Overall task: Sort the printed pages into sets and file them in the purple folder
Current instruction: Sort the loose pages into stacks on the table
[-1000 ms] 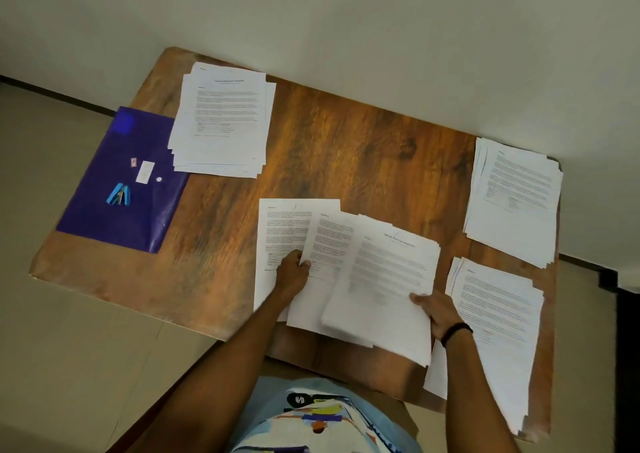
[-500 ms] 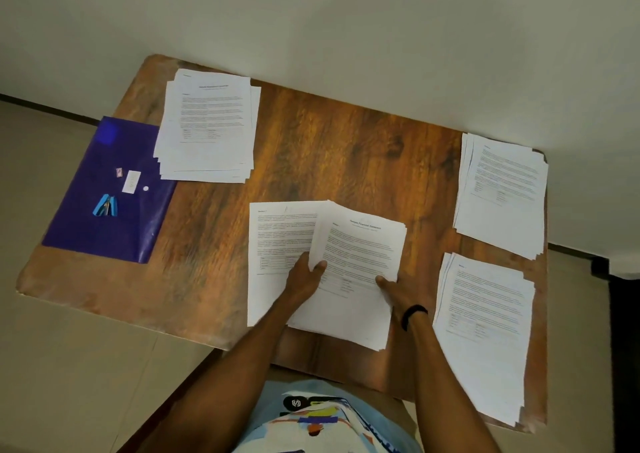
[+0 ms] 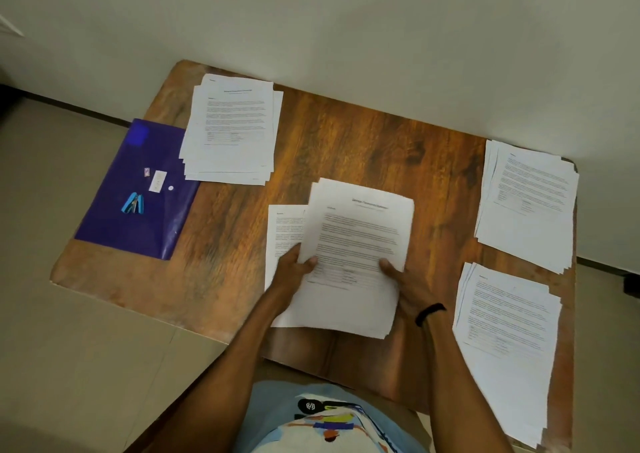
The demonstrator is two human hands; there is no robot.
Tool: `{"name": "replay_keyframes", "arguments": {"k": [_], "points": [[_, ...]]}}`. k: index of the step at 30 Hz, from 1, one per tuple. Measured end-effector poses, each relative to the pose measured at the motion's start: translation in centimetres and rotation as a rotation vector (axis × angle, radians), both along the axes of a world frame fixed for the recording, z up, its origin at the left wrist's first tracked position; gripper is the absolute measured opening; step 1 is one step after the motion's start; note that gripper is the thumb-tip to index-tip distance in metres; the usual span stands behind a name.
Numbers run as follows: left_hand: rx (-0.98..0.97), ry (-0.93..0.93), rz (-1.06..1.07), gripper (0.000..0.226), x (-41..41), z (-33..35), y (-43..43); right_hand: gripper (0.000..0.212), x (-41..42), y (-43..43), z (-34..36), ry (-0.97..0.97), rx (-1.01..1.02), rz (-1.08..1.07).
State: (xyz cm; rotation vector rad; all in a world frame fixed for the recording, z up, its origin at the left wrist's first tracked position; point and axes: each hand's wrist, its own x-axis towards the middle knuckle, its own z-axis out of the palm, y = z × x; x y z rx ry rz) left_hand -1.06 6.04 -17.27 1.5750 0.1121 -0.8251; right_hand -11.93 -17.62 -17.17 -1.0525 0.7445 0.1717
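Purple plastic, the folder point(image 3: 138, 224) lies flat at the counter's point(image 3: 346, 148) left edge, shut as far as I can tell, with a blue stapler point(image 3: 133, 204) and a few small bits on top; no pages show inside it. The work is in the middle: a sheaf point(image 3: 356, 231) of printed pages, slightly tilted, is held low over the counter by both hands; the left grip point(image 3: 292, 272) pinches its lower left edge, thumb on top; the right grip point(image 3: 408, 290) clamps the lower right edge the same way, thumb on the print, fingers hidden beneath. A sheet point(image 3: 282, 231), perhaps more than 1, pokes out from under the sheaf on the left, lying at a different angle.

3 other piles lie around: the left stack point(image 3: 232, 130) touches the folder's far right corner; the far right stack point(image 3: 526, 203) and the near right stack point(image 3: 505, 331) sit well apart from the sheaf, each loosely fanned.

My reading is that 1 set is being squared up and filing has not begun. The risks from here:

- The sheaf's lower edges are uneven, so a slack pinch could let inner pages slide out and mix with the sheet below.
- That sheet could be left out of its set or swept into the wrong one.
- The near right stack runs down toward the counter's front edge, right beside the right forearm; a brush could send pages to the floor.
- The stapler must come off the folder before it opens, or it will slide off.
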Motion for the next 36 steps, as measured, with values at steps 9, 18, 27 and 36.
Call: {"name": "replay_keyframes", "arguments": {"k": [9, 18, 27, 36], "points": [[0.697, -0.148, -0.067, 0.028, 0.3, -4.1, 3.9, 0.034, 5.3, 6.9, -4.2, 0.298, -0.579, 0.1], [0.818, -0.041, 0.083, 0.069, -0.5, -4.2, 1.1, 0.076, 4.0, 12.9, -7.0, 0.532, -1.08, 0.229], [0.787, 0.054, 0.092, 0.048, 0.4, -4.5, 2.2, 0.045, 4.2, 10.0, -6.0, 0.462, -0.833, 0.177], [0.26, -0.129, 0.036, 0.031, 1.8, -0.1, 3.0, 0.072, 3.6, 7.5, -3.8, 0.287, -0.285, 0.038]]}}
